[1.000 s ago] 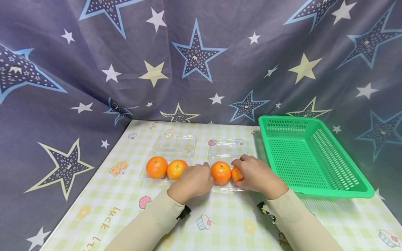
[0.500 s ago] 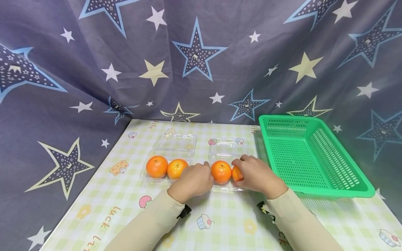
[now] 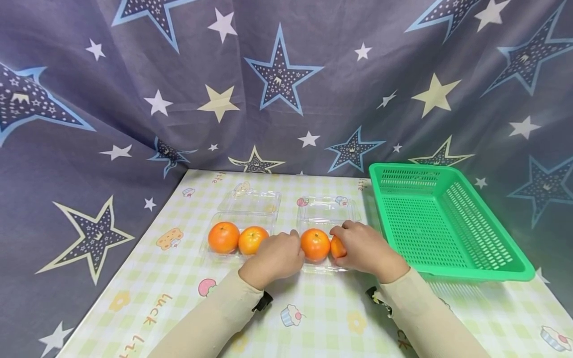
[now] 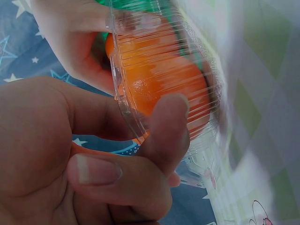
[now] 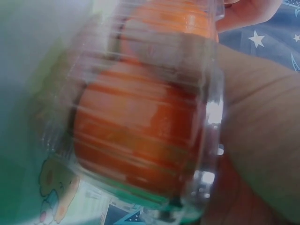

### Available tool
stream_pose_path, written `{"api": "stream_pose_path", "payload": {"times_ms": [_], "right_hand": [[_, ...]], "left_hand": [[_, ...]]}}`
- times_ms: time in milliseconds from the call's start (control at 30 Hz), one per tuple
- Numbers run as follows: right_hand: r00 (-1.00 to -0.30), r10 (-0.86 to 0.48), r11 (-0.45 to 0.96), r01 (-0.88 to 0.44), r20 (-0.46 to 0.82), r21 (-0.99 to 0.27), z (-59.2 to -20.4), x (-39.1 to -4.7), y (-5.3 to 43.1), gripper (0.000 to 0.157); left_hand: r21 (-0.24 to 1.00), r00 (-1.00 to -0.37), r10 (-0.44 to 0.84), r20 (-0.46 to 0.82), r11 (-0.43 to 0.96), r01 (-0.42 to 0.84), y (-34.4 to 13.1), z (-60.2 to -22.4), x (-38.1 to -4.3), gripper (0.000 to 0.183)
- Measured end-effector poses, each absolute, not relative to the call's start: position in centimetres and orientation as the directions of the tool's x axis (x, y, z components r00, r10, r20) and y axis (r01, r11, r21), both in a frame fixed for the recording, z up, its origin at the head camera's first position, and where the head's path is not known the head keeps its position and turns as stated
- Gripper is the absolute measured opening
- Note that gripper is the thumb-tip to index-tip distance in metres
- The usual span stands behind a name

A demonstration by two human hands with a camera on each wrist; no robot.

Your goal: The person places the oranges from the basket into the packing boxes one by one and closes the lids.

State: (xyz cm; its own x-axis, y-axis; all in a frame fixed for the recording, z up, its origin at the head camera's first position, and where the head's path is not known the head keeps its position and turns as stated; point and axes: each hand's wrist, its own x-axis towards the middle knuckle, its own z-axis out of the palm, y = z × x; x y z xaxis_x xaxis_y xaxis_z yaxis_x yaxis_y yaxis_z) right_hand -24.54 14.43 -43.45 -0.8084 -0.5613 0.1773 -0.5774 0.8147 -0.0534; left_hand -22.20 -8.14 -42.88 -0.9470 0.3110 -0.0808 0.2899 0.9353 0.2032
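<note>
Two clear plastic clamshell boxes lie with lids spread back, the left box (image 3: 210, 258) and the right box (image 3: 320, 268). Two oranges sit in the left box, a left one (image 3: 223, 237) and a right one (image 3: 253, 240). My left hand (image 3: 279, 256) pinches the near left rim of the right box, with fingertips against its ribbed wall in the left wrist view. Beside it sits an orange (image 3: 315, 244). My right hand (image 3: 364, 248) grips the box's other orange (image 5: 136, 136), which it mostly covers in the head view. The right thumb shows through the wall.
A green plastic basket (image 3: 452, 274) with slotted sides stands at the right of the table. A checked, printed cloth (image 3: 179, 283) covers the tabletop. Behind it hangs a dark curtain (image 3: 286, 134) with stars.
</note>
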Motion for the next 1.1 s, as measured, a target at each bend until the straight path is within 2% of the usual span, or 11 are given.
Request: {"api": "stream_pose_path", "payload": {"times_ms": [500, 767, 967, 1100], "right_hand": [[-0.829, -0.540, 0.828, -0.554, 0.144, -0.088, -42.8, -24.3, 14.4, 0.062], [-0.829, -0.537, 0.826, -0.554, 0.154, -0.104, -41.8, -23.8, 14.3, 0.068], [-0.832, -0.534, 0.825, -0.552, 0.152, -0.124, -41.1, -23.5, 14.3, 0.069], [-0.838, -0.530, 0.823, -0.545, 0.130, -0.158, -40.6, -23.3, 14.0, 0.068]], "left_hand": [[0.224, -0.947, 0.314, -0.074, 0.930, 0.291, -8.2, -42.5, -22.1, 0.027], [0.282, -0.948, 0.315, -0.044, 0.914, 0.291, -8.5, -42.2, -22.3, 0.050], [0.330, -0.949, 0.316, 0.002, 0.895, 0.299, -8.9, -41.7, -22.2, 0.041], [0.317, -0.956, 0.291, 0.036, 0.904, 0.287, -9.5, -41.2, -22.3, 0.048]]}}
